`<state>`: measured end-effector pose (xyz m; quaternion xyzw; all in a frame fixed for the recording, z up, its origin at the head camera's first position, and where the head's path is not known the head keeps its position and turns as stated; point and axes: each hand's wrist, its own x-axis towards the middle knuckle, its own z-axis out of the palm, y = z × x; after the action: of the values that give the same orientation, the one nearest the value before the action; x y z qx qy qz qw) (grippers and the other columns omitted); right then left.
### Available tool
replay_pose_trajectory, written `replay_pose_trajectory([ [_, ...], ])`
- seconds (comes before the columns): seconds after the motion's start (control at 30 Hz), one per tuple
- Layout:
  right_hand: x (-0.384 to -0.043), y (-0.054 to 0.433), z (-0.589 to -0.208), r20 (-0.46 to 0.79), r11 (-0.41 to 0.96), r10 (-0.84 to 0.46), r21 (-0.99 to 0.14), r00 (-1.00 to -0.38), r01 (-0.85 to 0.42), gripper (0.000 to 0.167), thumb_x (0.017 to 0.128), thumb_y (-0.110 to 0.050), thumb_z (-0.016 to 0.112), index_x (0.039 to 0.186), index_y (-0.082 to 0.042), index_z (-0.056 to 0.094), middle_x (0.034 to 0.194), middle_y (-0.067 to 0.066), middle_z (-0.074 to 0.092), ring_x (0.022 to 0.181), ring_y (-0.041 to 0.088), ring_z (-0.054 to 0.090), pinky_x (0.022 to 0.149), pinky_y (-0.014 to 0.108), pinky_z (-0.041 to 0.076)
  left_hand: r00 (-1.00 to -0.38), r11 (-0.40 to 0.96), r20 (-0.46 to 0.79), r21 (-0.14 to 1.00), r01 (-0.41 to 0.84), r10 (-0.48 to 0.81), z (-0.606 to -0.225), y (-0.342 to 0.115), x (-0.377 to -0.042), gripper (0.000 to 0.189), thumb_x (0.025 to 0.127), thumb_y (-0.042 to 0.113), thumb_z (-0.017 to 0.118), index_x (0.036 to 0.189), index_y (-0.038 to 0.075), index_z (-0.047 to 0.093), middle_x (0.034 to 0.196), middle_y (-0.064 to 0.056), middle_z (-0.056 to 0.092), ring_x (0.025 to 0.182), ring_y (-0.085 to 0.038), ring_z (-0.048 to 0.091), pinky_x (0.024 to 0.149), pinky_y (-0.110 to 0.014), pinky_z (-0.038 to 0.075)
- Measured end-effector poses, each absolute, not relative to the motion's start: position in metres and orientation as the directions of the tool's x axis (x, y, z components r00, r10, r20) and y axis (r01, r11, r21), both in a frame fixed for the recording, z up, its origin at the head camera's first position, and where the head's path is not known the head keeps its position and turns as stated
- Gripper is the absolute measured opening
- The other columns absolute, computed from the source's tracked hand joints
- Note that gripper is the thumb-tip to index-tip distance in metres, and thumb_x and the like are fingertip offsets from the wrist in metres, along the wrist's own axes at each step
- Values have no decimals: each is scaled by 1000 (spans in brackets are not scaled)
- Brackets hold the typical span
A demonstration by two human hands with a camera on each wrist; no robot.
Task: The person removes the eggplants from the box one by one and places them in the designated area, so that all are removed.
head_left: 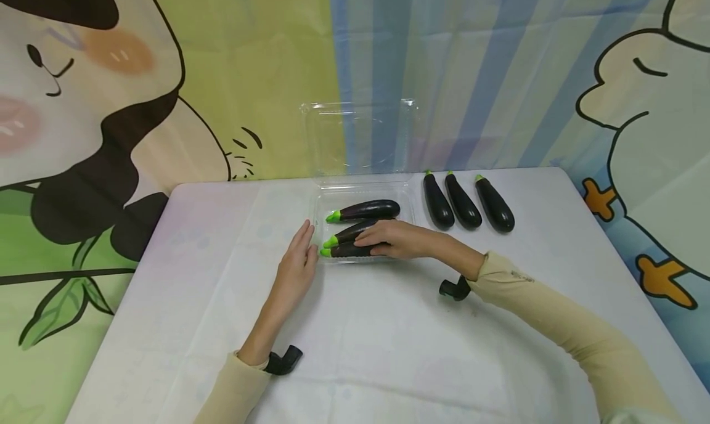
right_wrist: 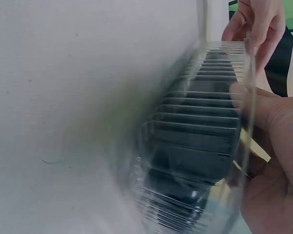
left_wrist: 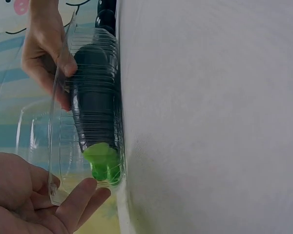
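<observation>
A clear plastic clamshell box (head_left: 407, 205) lies on the table with its lid (head_left: 360, 134) raised at the back. Three dark eggplants with green caps are inside: a rear one (head_left: 370, 209), a middle one (head_left: 354, 231) and a front one (head_left: 348, 250). My right hand (head_left: 400, 239) reaches in from the right and grips the front eggplant near its thick end, thumb on the near side. At the box's left wall, my left hand (head_left: 295, 265) rests with extended fingers, also visible beneath the green caps (left_wrist: 101, 161) in the left wrist view.
Three more eggplants lie side by side right of the box: a left one (head_left: 438, 201), a middle one (head_left: 463, 201) and a right one (head_left: 495, 204). A white cloth covers the table (head_left: 383, 344). Behind it hangs a printed curtain (head_left: 266, 60).
</observation>
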<state>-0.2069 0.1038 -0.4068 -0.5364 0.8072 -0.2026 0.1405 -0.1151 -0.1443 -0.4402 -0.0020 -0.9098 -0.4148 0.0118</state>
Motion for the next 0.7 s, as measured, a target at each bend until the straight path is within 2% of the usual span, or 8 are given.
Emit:
replay_pose_trajectory([
  [0.13,-208,106,-400,10,361,-911,-462,-412,-810,39,94,-8,60,134,-6,59,136,10,60,123,28,56,102,42,49,-1000,660,30,751,17,-8,-440,-144,-115,50,103,17,41,151,4,32,162,-6,23,148,-27,27,117,-49,31],
  [0.43,-216,114,-394,55,445,-850,-461,-525,-768,42,96,-11,59,138,-9,55,138,14,56,127,32,52,104,46,46,-999,664,31,747,27,6,-441,-145,-116,51,103,15,41,151,3,31,163,-6,21,148,-29,27,117,-50,30],
  [0.7,-217,115,-397,144,440,-836,-401,-530,-804,41,97,-10,57,137,-7,55,132,16,58,121,32,55,102,46,47,-999,660,41,751,35,6,-440,-144,-115,50,103,15,41,151,3,32,162,-7,22,147,-29,27,117,-50,30],
])
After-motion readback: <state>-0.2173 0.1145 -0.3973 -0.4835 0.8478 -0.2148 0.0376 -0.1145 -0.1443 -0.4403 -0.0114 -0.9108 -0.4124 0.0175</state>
